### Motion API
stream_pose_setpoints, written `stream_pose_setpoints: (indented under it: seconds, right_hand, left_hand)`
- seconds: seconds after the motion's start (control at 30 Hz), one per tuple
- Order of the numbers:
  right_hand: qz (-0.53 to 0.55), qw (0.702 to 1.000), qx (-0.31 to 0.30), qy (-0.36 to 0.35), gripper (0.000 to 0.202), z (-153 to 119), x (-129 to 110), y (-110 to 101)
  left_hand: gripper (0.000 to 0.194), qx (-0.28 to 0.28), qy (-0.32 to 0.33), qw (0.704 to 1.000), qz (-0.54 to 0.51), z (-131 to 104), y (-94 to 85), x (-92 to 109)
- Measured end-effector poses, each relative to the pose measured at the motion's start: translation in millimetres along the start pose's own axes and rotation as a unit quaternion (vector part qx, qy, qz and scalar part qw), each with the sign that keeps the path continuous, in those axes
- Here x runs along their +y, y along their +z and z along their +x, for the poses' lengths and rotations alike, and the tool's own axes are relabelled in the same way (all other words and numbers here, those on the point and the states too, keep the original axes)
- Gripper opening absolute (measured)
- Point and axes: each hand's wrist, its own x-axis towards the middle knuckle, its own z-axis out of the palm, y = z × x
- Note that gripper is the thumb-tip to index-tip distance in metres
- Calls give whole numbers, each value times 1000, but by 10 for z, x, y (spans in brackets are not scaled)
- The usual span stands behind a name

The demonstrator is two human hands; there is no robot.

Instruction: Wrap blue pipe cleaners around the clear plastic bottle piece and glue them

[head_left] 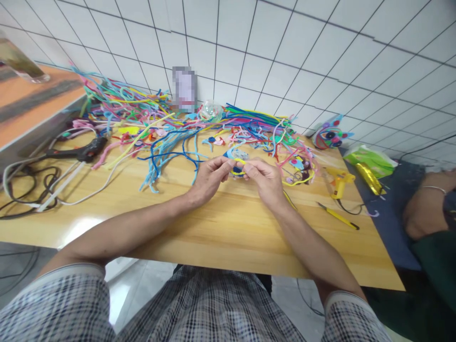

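Note:
Both hands meet over the middle of the wooden table. My left hand point(210, 179) pinches a yellow pipe cleaner point(240, 162) between thumb and forefinger. On its other side my right hand point(264, 181) pinches the same yellow strip, thumb and forefinger close to those of the left. Just behind and below the fingertips shows a blue and light-blue fuzzy piece point(235, 153), partly hidden by the fingers; whether it is joined to the yellow strip I cannot tell. A long yellow strand point(302, 182) curves over the table right of my right hand.
Heaps of coloured pipe cleaners point(131, 102) line the wall. A black glue gun point(89, 149) with cables lies left. On the right are a yellow glue gun point(340, 184), a yellow cutter point(338, 216) and a colourful fuzzy figure point(329, 135). Another person's arm point(427, 204) is far right.

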Motion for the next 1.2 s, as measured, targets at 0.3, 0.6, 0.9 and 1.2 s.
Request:
stream_pose_setpoints:
  seconds: [0.3, 0.6, 0.9, 1.2]
  right_hand:
    - [26, 999, 10, 36, 42, -15, 75, 22]
    - [42, 995, 57, 70, 39, 11, 124, -3]
    - [102, 983, 73, 133, 34, 40, 94, 8]
    - [131, 977, 79, 147, 33, 65, 93, 6]
  left_hand:
    - [50, 33, 36, 998, -30, 11, 32, 42]
    - [56, 43, 32, 998, -31, 15, 44, 65]
    - [61, -26, -4, 1000, -11, -31, 75, -43]
    - [60, -35, 1, 999, -4, -60, 68, -52]
